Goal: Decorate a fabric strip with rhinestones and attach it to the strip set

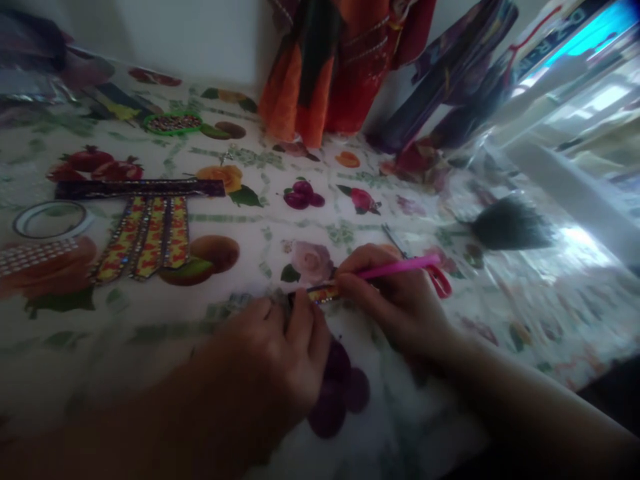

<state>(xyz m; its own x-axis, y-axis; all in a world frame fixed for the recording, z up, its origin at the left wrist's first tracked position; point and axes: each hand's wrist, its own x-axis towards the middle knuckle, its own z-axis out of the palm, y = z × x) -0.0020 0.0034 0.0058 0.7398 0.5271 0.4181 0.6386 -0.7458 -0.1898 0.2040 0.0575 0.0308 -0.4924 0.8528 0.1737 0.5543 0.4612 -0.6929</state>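
Observation:
A small patterned strip (324,293), yellow and red with shiny stones along its edge, lies between my hands on the tablecloth. My left hand (287,353) is closed, its fingertips pinching the strip's near-left end. In the closed fingers of my right hand (393,293) is a pink pen-shaped tool (400,265), its tip hidden at the strip's right end. Beyond that hand a thin metal point and a pink loop (441,281) show; whether they belong together I cannot tell. To the left, several matching strips (157,237) hang from a dark band (140,189).
A green tray (174,123) of small beads stands at the back left. A roll of tape (50,220) and a sheet of stones (37,257) lie at the left. Orange-red cloth (310,87) rises at the back. A dark brush-like bundle (513,223) and clear plastic are at the right.

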